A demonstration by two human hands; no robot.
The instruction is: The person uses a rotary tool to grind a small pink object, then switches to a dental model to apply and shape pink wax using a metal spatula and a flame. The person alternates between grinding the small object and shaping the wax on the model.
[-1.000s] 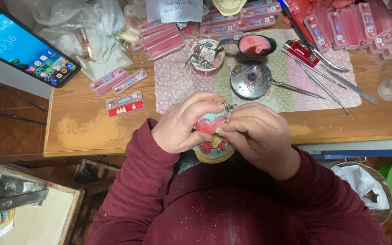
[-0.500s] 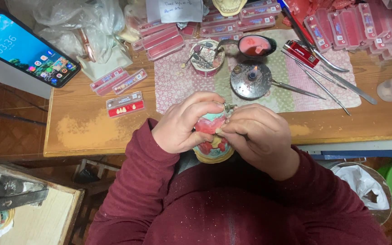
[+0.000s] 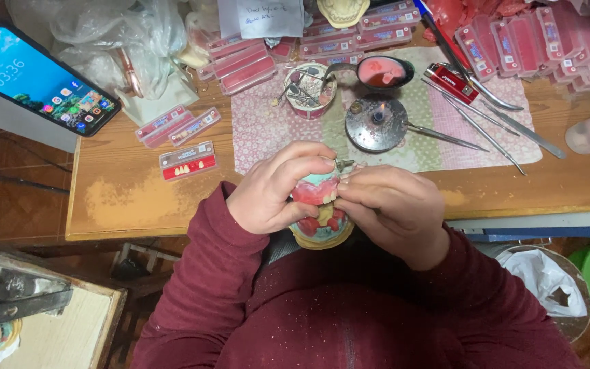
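I hold a dental model (image 3: pixel 319 219) close to my body, just below the front edge of the wooden table (image 3: pixel 131 205). It has a yellowish plaster base, red wax and a row of teeth. My left hand (image 3: pixel 278 188) wraps around its left side with the thumb on top. My right hand (image 3: pixel 394 212) grips its right side, fingertips pressed on the teeth at the top. A small metal part (image 3: pixel 343 164) sticks out above my fingers. Most of the model is hidden by both hands.
On the floral cloth (image 3: pixel 268 130) stand a round burner with a small flame (image 3: pixel 377 123), a dish of red wax (image 3: pixel 382 72), a cup of tools (image 3: pixel 311 89) and several metal instruments (image 3: pixel 476 123). Tooth cards (image 3: pixel 187 160) lie to the left, a lit phone (image 3: pixel 39 82) at far left.
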